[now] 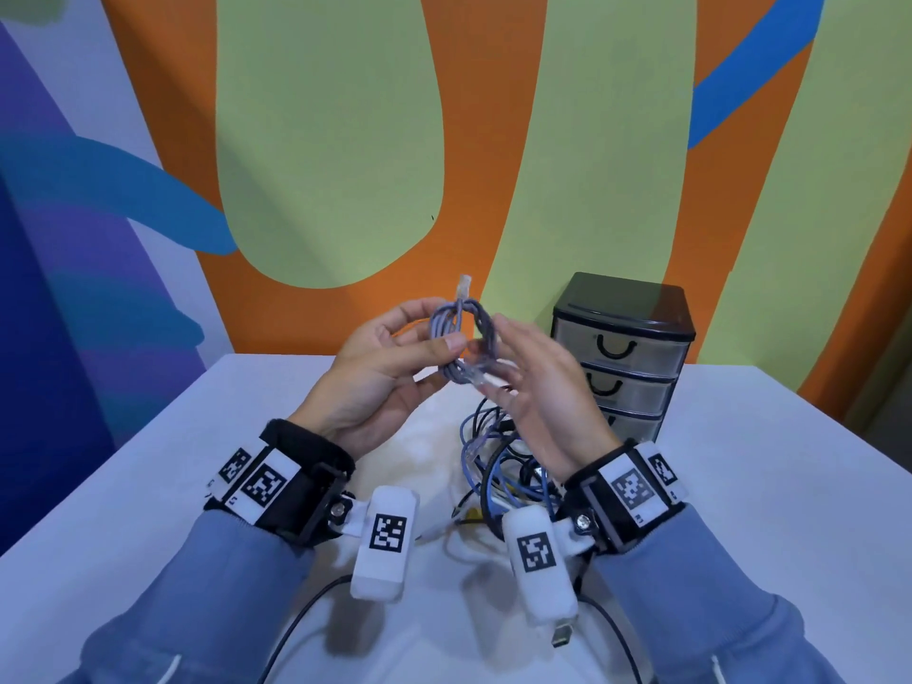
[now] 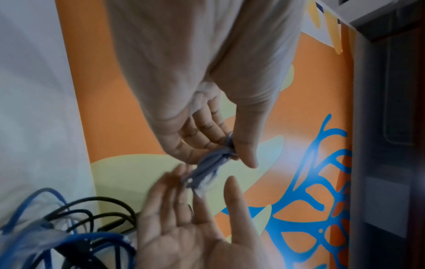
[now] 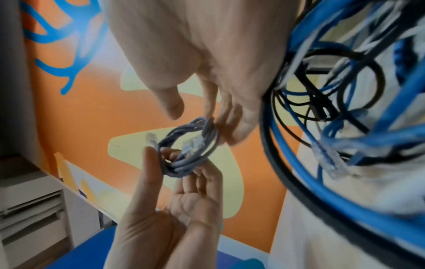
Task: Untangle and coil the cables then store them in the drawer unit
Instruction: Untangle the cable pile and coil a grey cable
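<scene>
A small coil of grey network cable (image 1: 461, 338) with clear plugs is held up above the table. My left hand (image 1: 434, 345) pinches the coil's left side between thumb and fingers (image 2: 243, 152). My right hand (image 1: 508, 357) is flat, with straight fingers touching the coil's right side (image 3: 214, 127) and its thumb apart. One clear plug (image 1: 464, 283) sticks up from the coil. A tangle of blue, black and white cables (image 1: 498, 461) lies on the table under my hands. The black three-drawer unit (image 1: 622, 353) stands at the back right, with its drawers closed.
The white table (image 1: 148, 486) ends at a painted orange and green wall. A black cable (image 1: 296, 629) and a USB plug (image 1: 562, 634) lie near the front edge. The tangle (image 3: 345, 109) sits close under my right wrist.
</scene>
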`<state>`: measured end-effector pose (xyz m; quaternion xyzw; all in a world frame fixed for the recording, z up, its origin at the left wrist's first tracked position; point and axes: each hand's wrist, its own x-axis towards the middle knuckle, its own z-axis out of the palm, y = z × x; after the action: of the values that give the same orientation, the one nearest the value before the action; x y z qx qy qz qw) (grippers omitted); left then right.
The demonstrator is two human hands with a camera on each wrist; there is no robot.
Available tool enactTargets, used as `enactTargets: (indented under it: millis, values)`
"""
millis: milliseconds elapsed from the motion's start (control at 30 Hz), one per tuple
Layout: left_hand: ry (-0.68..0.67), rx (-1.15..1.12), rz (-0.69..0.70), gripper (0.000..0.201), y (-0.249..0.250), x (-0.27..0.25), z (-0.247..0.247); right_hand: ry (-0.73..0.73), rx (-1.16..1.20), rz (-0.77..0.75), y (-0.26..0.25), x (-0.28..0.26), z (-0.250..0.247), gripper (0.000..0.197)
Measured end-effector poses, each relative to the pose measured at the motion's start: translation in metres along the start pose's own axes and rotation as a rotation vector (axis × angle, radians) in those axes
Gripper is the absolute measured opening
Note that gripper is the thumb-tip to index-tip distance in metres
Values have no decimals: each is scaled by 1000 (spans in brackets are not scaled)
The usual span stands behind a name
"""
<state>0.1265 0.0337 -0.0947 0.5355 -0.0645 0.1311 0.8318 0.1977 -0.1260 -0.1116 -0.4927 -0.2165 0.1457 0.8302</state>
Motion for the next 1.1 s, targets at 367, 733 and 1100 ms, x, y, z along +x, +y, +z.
enactTargets:
  millis: [367,733,1100]
  values:
    - [14,-90,38,27,3,-2,6,-69,247,-30,-3,-5,8,41]
    - [246,751,339,7,-11,0,12,-20,121,-214,-1,-7,14,26]
    - [191,542,226,22,-5,5,-1,100,-173,-169,3,-2,3,29]
